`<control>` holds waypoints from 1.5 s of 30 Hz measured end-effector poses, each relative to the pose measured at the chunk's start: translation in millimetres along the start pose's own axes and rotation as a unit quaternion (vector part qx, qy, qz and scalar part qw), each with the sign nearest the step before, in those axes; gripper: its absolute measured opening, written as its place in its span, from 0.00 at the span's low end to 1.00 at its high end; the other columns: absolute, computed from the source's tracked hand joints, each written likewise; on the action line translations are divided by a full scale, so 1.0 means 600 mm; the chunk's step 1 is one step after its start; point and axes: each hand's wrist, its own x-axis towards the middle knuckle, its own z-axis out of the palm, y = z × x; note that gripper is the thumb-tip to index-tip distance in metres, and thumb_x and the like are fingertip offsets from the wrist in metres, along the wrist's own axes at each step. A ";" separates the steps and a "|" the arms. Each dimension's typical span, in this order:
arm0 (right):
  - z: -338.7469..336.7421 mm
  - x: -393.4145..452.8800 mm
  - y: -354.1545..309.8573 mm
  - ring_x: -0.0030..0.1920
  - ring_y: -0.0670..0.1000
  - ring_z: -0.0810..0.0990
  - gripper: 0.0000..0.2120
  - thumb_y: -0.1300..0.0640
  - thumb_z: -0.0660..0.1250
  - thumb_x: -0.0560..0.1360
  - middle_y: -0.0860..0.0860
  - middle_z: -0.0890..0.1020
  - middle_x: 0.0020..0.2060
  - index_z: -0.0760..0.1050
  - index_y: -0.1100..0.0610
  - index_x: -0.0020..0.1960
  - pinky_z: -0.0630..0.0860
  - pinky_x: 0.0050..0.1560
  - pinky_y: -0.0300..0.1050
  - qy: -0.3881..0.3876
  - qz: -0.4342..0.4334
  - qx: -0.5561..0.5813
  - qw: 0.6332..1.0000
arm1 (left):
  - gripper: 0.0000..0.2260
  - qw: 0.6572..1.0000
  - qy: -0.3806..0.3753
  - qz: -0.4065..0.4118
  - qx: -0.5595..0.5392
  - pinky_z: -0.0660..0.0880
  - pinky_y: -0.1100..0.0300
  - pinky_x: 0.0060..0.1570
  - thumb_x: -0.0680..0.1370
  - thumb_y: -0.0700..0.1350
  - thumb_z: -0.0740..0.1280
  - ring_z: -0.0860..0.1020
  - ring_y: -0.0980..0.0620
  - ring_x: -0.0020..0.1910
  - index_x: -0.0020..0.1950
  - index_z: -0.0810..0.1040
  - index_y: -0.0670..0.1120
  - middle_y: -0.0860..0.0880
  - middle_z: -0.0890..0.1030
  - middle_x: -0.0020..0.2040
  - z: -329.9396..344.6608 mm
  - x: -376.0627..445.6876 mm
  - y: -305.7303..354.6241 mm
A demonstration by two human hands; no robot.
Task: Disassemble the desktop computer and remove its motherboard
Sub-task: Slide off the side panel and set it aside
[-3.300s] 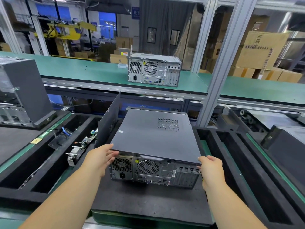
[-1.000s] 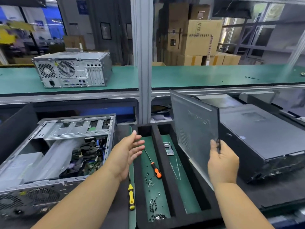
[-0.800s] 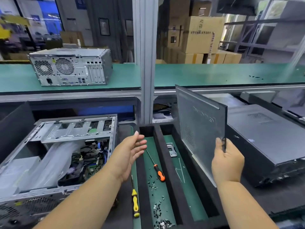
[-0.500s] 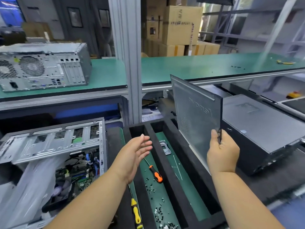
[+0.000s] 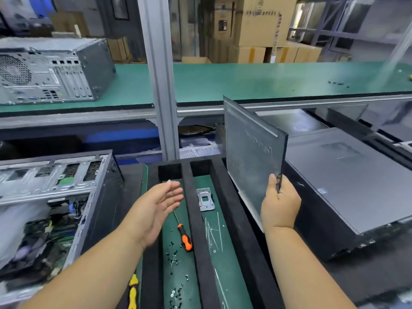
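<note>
Green bench w/ black foam trays: at far left I see the opened desktop computer (image 5: 53, 210), its board area partly visible inside. My left hand (image 5: 153, 210) hovers flat, fingers straight, holding nothing, above the orange screwdriver (image 5: 185, 237) and loose screws (image 5: 176, 284). My right hand (image 5: 278, 206) pinches the upright side panel (image 5: 252, 157) by its lower corner, beside a closed computer (image 5: 352, 181) at far right.

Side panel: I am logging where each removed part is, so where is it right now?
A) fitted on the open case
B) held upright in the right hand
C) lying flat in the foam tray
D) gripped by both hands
B: the right hand grips the side panel by its lower corner, upright above the foam tray; the left hand is open and off it.
</note>
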 end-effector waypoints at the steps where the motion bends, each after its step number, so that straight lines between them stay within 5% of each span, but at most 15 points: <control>1: 0.005 0.004 0.012 0.31 0.41 0.70 0.14 0.51 0.59 0.79 0.38 0.72 0.29 0.65 0.42 0.35 0.66 0.34 0.29 -0.002 0.007 0.008 1.000 | 0.21 1.000 0.009 0.004 -0.001 0.75 0.55 0.55 0.71 0.52 0.68 0.82 0.47 0.56 0.58 0.80 0.42 0.43 0.83 0.55 0.003 0.002 -0.004; 6: 0.029 0.012 0.071 0.33 0.39 0.72 0.11 0.51 0.59 0.80 0.41 0.72 0.30 0.70 0.48 0.39 0.67 0.37 0.29 -0.013 0.060 0.031 0.998 | 0.20 0.999 0.033 0.021 -0.022 0.74 0.53 0.58 0.71 0.51 0.68 0.81 0.46 0.57 0.59 0.79 0.41 0.42 0.82 0.56 0.024 0.010 -0.022; 9: 0.046 0.007 0.098 0.31 0.39 0.69 0.17 0.54 0.60 0.81 0.41 0.68 0.29 0.63 0.42 0.35 0.65 0.35 0.31 -0.008 0.097 0.039 0.994 | 0.21 0.998 0.046 0.020 -0.029 0.73 0.52 0.61 0.72 0.50 0.67 0.80 0.45 0.58 0.60 0.78 0.40 0.41 0.81 0.57 0.040 0.018 -0.039; 13: 0.063 0.003 0.129 0.30 0.44 0.65 0.18 0.53 0.59 0.80 0.44 0.65 0.28 0.61 0.47 0.32 0.63 0.32 0.32 0.009 0.100 0.047 0.994 | 0.21 0.998 0.051 0.015 -0.033 0.74 0.53 0.59 0.71 0.50 0.67 0.81 0.46 0.57 0.60 0.78 0.40 0.43 0.81 0.55 0.050 0.030 -0.066; 18: 0.065 -0.012 0.164 0.38 0.41 0.71 0.13 0.48 0.55 0.80 0.43 0.73 0.37 0.73 0.55 0.46 0.66 0.41 0.27 -0.013 0.098 0.041 0.994 | 0.21 0.997 0.068 0.001 -0.028 0.74 0.54 0.58 0.71 0.50 0.67 0.81 0.47 0.57 0.60 0.78 0.40 0.43 0.82 0.55 0.048 0.039 -0.091; 22: 0.049 -0.038 0.190 0.54 0.50 0.77 0.21 0.46 0.54 0.80 0.53 0.80 0.53 0.73 0.60 0.61 0.73 0.58 0.43 -0.050 0.149 0.033 0.987 | 0.20 0.997 0.070 -0.007 -0.029 0.75 0.55 0.56 0.71 0.49 0.67 0.81 0.47 0.55 0.58 0.79 0.41 0.43 0.82 0.54 0.057 0.041 -0.106; 24: 0.039 -0.048 0.196 0.51 0.54 0.78 0.24 0.43 0.53 0.80 0.56 0.80 0.50 0.73 0.63 0.58 0.75 0.55 0.51 -0.065 0.178 0.009 0.982 | 0.19 0.998 0.061 -0.010 -0.026 0.75 0.56 0.55 0.71 0.49 0.67 0.81 0.48 0.55 0.58 0.80 0.41 0.44 0.82 0.53 0.067 0.041 -0.110; 32: -0.009 -0.031 0.178 0.59 0.53 0.76 0.18 0.49 0.58 0.81 0.52 0.77 0.60 0.70 0.59 0.65 0.74 0.60 0.50 -0.139 0.181 -0.083 0.970 | 0.12 0.999 0.028 -0.021 -0.027 0.75 0.57 0.54 0.80 0.44 0.62 0.82 0.49 0.53 0.58 0.79 0.41 0.45 0.83 0.51 0.109 0.028 -0.118; 36: -0.033 -0.043 0.149 0.58 0.51 0.74 0.17 0.51 0.60 0.80 0.49 0.74 0.59 0.69 0.56 0.66 0.71 0.55 0.43 -0.150 0.157 -0.103 0.971 | 0.14 0.999 0.000 -0.022 -0.037 0.75 0.56 0.55 0.76 0.46 0.65 0.82 0.48 0.53 0.58 0.79 0.40 0.44 0.83 0.51 0.121 0.006 -0.116; 41: -0.056 -0.076 0.095 0.65 0.52 0.71 0.26 0.53 0.62 0.79 0.51 0.68 0.67 0.60 0.55 0.75 0.71 0.64 0.53 -0.116 0.134 -0.112 0.978 | 0.15 0.998 -0.042 -0.008 -0.041 0.76 0.57 0.54 0.72 0.47 0.67 0.82 0.49 0.53 0.56 0.80 0.42 0.45 0.83 0.51 0.100 -0.035 -0.092; 45: -0.054 -0.119 0.036 0.65 0.51 0.70 0.26 0.52 0.62 0.80 0.51 0.66 0.69 0.59 0.54 0.75 0.73 0.62 0.54 -0.101 0.112 -0.143 0.978 | 0.14 0.997 -0.073 0.015 -0.020 0.75 0.57 0.53 0.72 0.47 0.71 0.82 0.49 0.53 0.55 0.81 0.43 0.46 0.84 0.51 0.046 -0.081 -0.054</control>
